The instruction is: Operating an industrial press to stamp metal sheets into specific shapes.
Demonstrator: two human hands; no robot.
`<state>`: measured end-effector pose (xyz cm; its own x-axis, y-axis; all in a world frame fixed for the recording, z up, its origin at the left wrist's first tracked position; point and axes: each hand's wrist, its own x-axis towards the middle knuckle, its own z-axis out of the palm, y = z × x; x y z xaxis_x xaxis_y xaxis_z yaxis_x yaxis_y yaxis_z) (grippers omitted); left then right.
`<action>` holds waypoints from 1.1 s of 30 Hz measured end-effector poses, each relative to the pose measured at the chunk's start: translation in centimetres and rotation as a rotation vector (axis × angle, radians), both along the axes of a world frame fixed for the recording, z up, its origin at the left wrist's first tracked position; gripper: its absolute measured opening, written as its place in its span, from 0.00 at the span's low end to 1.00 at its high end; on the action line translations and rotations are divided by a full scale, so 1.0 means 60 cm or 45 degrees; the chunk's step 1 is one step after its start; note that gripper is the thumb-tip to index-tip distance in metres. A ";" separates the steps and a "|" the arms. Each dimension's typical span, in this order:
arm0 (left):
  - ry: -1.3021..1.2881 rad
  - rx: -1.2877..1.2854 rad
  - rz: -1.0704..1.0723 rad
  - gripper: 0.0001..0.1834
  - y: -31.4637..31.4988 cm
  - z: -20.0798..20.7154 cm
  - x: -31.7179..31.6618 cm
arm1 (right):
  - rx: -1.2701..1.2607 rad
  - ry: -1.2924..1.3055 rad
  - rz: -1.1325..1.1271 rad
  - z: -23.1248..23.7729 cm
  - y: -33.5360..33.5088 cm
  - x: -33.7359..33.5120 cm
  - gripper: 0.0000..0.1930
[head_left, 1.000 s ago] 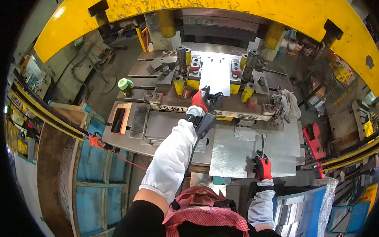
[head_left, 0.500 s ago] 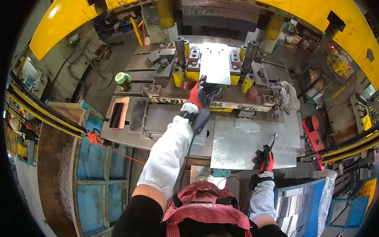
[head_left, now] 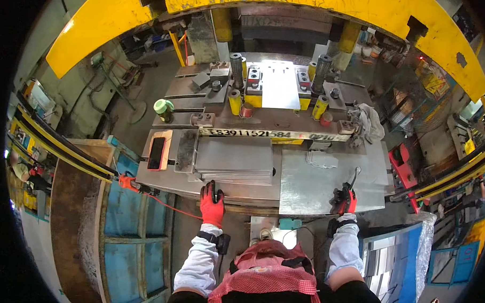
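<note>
My left hand (head_left: 212, 205), in a red and black glove, rests its fingertips at the front edge of the table, just below a stack of grey metal sheets (head_left: 234, 157). Its fingers are stretched out and hold nothing. My right hand (head_left: 345, 200), gloved alike, is closed around a metal tool with a hooked end (head_left: 356, 172); the fingers partly hide its handle. Beneath it lies a large flat metal sheet (head_left: 310, 191). Farther off, a bright rectangular metal plate (head_left: 281, 89) lies on the die (head_left: 253, 100) of the press, untouched by either hand.
Dark guide posts (head_left: 235, 71) and yellow cylinders (head_left: 320, 106) flank the die. A phone (head_left: 156, 153) and a green-lidded bottle (head_left: 163, 109) sit at left; a grey rag (head_left: 367, 123) lies at right. The press's yellow frame (head_left: 290, 2) arches overhead. A red pedestal box (head_left: 403, 170) stands at right.
My left hand has drawn back from the plate on the die to the table's front edge by the sheet stack. My right hand stays over the large sheet with the hooked tool.
</note>
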<state>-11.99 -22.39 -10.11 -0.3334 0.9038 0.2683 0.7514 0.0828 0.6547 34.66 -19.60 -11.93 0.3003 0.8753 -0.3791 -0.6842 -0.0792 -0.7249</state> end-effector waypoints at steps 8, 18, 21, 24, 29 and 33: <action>0.464 -0.539 -0.128 0.29 0.010 -0.059 -0.028 | -0.027 -0.011 -0.075 -0.010 0.004 -0.002 0.12; 0.592 -0.620 -0.198 0.30 0.020 -0.043 -0.032 | -0.096 -0.125 -0.068 -0.006 0.005 0.000 0.14; 0.577 -0.693 -0.219 0.30 0.017 -0.035 -0.036 | -0.086 -0.129 -0.159 0.000 0.003 -0.013 0.15; 0.560 -0.689 -0.210 0.29 0.016 -0.034 -0.034 | -0.115 -0.116 -0.167 0.004 0.003 -0.016 0.15; 0.566 -0.665 -0.191 0.29 0.017 -0.034 -0.038 | -0.091 -0.012 -0.157 -0.006 0.008 -0.009 0.16; 0.586 -0.626 -0.222 0.29 0.018 -0.031 -0.037 | -0.052 -0.100 -0.222 0.001 0.003 -0.019 0.14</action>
